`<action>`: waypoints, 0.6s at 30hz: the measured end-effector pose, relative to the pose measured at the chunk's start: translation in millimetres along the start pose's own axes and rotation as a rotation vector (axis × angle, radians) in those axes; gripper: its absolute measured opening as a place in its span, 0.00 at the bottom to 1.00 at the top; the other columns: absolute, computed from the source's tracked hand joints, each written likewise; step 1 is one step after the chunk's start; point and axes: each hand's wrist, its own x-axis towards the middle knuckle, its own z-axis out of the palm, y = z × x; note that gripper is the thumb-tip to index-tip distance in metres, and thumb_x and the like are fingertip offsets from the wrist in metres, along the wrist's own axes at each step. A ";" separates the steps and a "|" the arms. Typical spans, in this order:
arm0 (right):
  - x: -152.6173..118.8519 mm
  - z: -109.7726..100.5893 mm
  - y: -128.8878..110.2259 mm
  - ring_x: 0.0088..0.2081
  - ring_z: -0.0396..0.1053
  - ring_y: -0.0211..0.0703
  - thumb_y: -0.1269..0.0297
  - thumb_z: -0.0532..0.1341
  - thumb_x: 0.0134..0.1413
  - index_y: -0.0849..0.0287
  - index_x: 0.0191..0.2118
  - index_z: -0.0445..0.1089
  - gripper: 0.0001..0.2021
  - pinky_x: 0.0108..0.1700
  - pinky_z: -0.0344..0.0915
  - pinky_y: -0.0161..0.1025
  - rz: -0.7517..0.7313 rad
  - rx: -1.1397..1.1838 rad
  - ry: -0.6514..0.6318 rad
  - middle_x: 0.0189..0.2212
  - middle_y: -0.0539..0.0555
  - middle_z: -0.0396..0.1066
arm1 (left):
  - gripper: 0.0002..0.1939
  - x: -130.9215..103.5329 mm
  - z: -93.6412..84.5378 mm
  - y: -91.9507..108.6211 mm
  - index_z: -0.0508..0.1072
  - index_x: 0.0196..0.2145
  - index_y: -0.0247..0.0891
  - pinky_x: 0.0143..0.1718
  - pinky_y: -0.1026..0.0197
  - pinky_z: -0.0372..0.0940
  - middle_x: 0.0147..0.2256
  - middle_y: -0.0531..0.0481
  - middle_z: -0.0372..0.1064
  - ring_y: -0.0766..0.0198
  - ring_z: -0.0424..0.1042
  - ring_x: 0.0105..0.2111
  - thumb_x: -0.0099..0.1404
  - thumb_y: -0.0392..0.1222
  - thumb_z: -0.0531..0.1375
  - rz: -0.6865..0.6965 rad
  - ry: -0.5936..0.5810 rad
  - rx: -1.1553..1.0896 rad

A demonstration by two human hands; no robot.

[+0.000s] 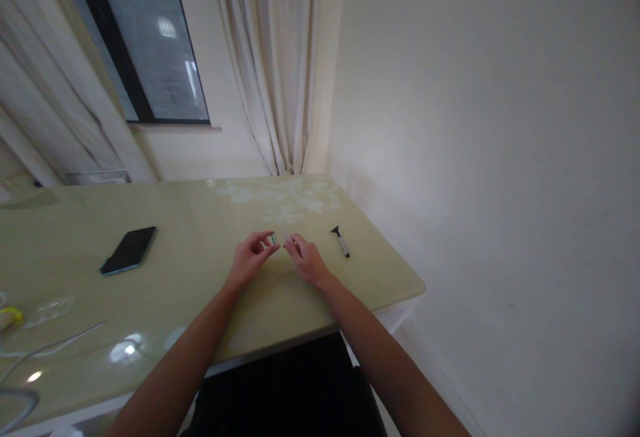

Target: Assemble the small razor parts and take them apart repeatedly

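Observation:
Over the table's middle, my left hand pinches a small greenish cartridge-like piece between thumb and fingertips. Close beside it on the right, my right hand has its fingers closed around a small pale thing that is too small to make out. The two hands are a short gap apart. A razor with a black head and light grey handle lies on the table, to the right of my right hand.
The pale green glossy table meets a wall at the right. A black tablet-like object lies at the left. Further left are a yellow item, clear plastic packaging and a thin cable. Curtains hang behind.

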 end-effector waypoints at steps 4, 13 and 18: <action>-0.4 -0.4 -2.3 0.27 0.65 0.38 0.56 0.50 0.73 0.59 0.45 0.72 0.16 0.33 0.56 0.33 -0.002 -0.103 -0.053 0.25 0.47 0.68 | 0.24 -0.3 0.7 -3.0 0.79 0.46 0.38 0.22 0.66 0.57 0.30 0.54 0.68 0.71 0.59 0.21 0.57 0.54 0.69 0.005 -0.016 -0.022; -5.0 1.6 -7.4 0.42 0.78 0.47 0.51 0.42 0.75 0.50 0.64 0.65 0.24 0.43 0.66 0.38 0.016 -0.501 -0.087 0.46 0.56 0.79 | 0.21 -0.2 0.1 -2.1 0.78 0.47 0.39 0.24 0.66 0.59 0.30 0.54 0.68 0.70 0.61 0.22 0.59 0.52 0.68 0.027 -0.049 -0.040; -5.4 -0.6 -8.6 0.45 0.78 0.47 0.51 0.42 0.75 0.47 0.67 0.63 0.24 0.43 0.68 0.38 0.065 -0.608 -0.017 0.52 0.54 0.77 | 0.21 -0.7 0.4 -2.0 0.78 0.47 0.39 0.24 0.66 0.59 0.30 0.54 0.68 0.70 0.61 0.23 0.59 0.51 0.68 0.025 -0.073 -0.048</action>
